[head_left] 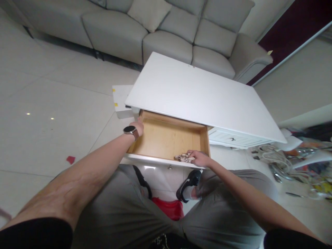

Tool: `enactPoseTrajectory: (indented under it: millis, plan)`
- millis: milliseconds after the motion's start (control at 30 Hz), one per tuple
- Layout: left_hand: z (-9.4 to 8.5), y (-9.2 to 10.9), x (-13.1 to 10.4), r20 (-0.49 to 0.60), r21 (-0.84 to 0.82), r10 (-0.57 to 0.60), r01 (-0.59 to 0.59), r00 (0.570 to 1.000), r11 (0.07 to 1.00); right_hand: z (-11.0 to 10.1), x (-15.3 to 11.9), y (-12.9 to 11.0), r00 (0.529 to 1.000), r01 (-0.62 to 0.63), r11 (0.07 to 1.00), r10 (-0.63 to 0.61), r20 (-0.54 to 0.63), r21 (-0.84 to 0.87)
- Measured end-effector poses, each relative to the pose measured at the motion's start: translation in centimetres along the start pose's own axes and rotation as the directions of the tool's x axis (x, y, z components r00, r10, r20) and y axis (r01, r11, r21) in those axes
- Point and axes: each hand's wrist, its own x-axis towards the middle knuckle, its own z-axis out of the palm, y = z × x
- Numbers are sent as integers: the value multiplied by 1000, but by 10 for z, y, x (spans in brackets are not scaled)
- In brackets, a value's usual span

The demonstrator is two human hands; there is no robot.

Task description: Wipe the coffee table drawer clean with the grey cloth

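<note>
seen from the wearer's head: a wooden drawer (168, 136) with a white front stands open beneath a white tabletop (202, 93), between the person and a grey sofa (171, 45). a crumpled, pale cloth (183, 158) with dark markings is inside the drawer, at the front and toward the right corner, close to the front panel. the right hand (199, 159) is on it, its fingers curled and clamped on the bunched fabric. the left hand (139, 128), with a watch (129, 129) at its wrist, is at the drawer's left side wall; its fingertips are partly hidden, so i cannot tell whether they grip the wood or only rest there.

the cloth looks thin, limp and light, and should give easily without any risk of breaking; whether it is damp cannot be told. it is probably best held from above by its thick, bunched middle, with the loose edges gathered under the palm. the drawer looks stiff and much heavier, and may slide if pushed. its wood seems smooth, so the top edge of a side wall, or the small knob (169, 167) on the front, would likely give the surest hold.
</note>
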Motion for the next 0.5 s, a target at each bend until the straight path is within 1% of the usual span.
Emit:
enactPoseTrajectory:
  millis: [33,67,233,333,400,433,500]
  plan:
    - [0,0,0,-3,-1,8,-8,1000,1000,6,14,-10,997,44,999,-45,57,23]
    - [1,-2,1,-5,-1,15,-15,1000,1000,13,28,-21,993,81,996,-84,88,33]
    - [6,-9,6,-3,1,77,-77,997,997,53,103,-91,962,252,968,-249,112,-14]
    - [9,-10,9,-16,-19,78,-79,997,997,71,133,-125,963,261,965,-256,86,-42]
    - [10,-9,10,-34,-44,71,-73,997,996,74,141,-134,962,265,964,-261,81,-34]
    - [11,-8,10,-42,-56,63,-65,997,996,71,142,-134,960,270,963,-268,84,-16]
    - [12,-6,9,-57,-74,39,-43,998,996,55,134,-126,961,262,963,-266,72,57]
